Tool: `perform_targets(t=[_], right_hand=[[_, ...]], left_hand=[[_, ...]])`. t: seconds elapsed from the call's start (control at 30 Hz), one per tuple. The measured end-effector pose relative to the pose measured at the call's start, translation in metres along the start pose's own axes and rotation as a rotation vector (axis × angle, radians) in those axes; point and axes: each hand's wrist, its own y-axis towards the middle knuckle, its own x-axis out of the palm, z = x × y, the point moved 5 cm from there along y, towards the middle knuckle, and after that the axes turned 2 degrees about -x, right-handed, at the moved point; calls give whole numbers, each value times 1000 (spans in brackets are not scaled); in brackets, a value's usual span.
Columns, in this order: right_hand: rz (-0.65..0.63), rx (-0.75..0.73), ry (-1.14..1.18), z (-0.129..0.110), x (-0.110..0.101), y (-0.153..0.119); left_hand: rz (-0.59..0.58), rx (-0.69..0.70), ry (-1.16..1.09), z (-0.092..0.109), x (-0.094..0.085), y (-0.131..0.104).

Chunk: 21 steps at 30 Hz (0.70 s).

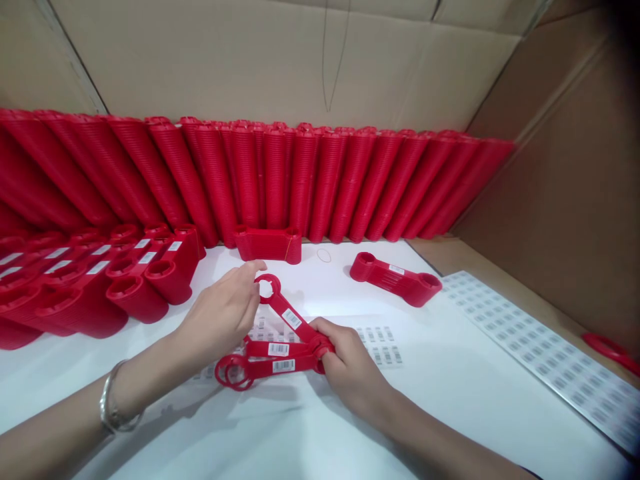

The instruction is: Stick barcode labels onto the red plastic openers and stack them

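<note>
My right hand (350, 363) grips the joined right ends of several flat red plastic pieces, fanned apart over the table. Each piece is a strip with a ring at its end, and white barcode labels (283, 365) show on three of them. At the far ring of the uppermost red plastic piece (287, 312) is my left hand (223, 303), its fingers curled against the ring's edge, the thumb hidden. Beneath the pieces lies a sheet of barcode stickers (383, 347), partly covered.
Tall stacks of red pieces (275, 177) line the cardboard wall (260, 63). Labelled stacks (135, 293) stand at left. A banded bundle (267, 245) and a labelled bundle (395, 279) sit behind my hands, with a rubber band (324, 255) between. More sticker sheets (545, 353) lie at right.
</note>
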Motion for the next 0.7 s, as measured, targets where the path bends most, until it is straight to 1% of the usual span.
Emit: perform_targets(t=[0.07, 0.13, 0.2, 0.33, 0.47, 0.53, 0.63, 0.7], right_hand=[[17, -5, 16, 0, -2, 1], [32, -11, 29, 1, -4, 2], [41, -9, 33, 2, -4, 2], [44, -14, 44, 5, -3, 2], [51, -24, 56, 4, -3, 2], [41, -22, 52, 3, -2, 2], [7, -16, 31, 2, 1, 1], [-20, -10, 12, 3, 4, 1]], left_hand=[[-17, 37, -30, 2, -3, -1], [-67, 63, -60, 4, -4, -1], [-100, 56, -96, 4, -5, -1], [-119, 30, -163, 1, -5, -1], [-137, 76, -129, 1, -7, -1], [-187, 80, -67, 0, -3, -2], [-301, 23, 8, -5, 10, -5], [-347, 5, 35, -7, 18, -8]])
